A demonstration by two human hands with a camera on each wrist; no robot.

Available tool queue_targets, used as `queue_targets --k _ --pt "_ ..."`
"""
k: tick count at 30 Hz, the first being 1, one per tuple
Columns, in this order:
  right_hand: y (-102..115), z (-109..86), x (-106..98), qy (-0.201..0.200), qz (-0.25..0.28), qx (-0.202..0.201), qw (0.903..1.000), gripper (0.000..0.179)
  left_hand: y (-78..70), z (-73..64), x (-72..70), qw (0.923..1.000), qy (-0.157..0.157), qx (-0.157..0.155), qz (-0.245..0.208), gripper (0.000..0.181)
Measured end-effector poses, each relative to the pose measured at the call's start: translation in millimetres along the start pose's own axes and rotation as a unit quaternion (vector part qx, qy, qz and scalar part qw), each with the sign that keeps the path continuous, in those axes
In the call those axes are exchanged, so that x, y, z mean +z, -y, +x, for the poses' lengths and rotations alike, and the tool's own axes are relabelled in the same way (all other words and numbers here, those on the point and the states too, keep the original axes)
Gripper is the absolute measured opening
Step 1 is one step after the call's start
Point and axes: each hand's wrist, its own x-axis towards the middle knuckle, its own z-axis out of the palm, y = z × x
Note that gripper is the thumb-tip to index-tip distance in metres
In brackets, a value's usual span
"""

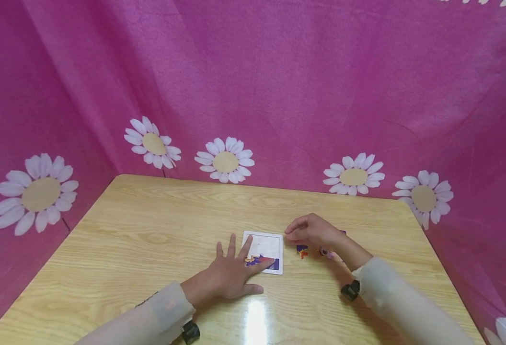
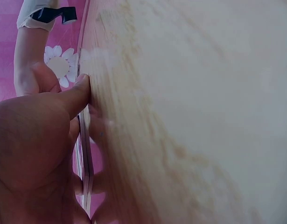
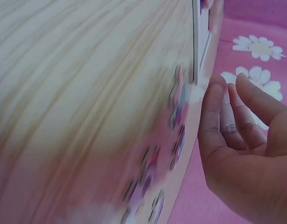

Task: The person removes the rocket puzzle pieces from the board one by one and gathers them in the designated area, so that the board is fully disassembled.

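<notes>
A square puzzle tray [image 1: 280, 254] with a white border lies near the middle of the table. Purple, red and orange jigsaw pieces [image 1: 275, 265] fill its lower part, while the upper part shows bare white. My left hand [image 1: 230, 277] spreads its straight fingers over the tray's left and lower side, the index finger across those pieces. Just right of the tray, my right hand [image 1: 315, 231] hovers with loosely bent fingers; the right wrist view shows nothing between them. Close below that hand lies a loose purple and orange jigsaw piece [image 1: 302, 251]. More loose pieces [image 3: 145, 177] lie under the right wrist, partly hidden in the head view.
The wooden table [image 1: 158, 225] carries all of this. Behind it and along both sides hangs a pink curtain [image 1: 270, 96] with large white daisies. Each wrist wears a black strap mount [image 1: 350, 290] at the sleeve's end.
</notes>
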Motion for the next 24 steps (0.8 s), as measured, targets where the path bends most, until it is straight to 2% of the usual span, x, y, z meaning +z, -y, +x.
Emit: queue_targets --k 14,19,24 --pt "11.2 24.6 37.1 0.012 -0.027 -0.011 0.9995 0.022 0.3 1.1 0.4 0.9999 0.000 0.001 0.012 0.070" --pt "10.4 29.7 43.0 0.014 -0.057 -0.014 0.9982 0.019 0.5 0.8 -0.4 1.0000 0.004 0.003 0.004 0.070" --pt "11.6 30.5 46.2 0.005 -0.076 0.000 0.9971 0.017 0.0 -0.1 -1.4 1.0000 0.003 0.004 0.002 0.070"
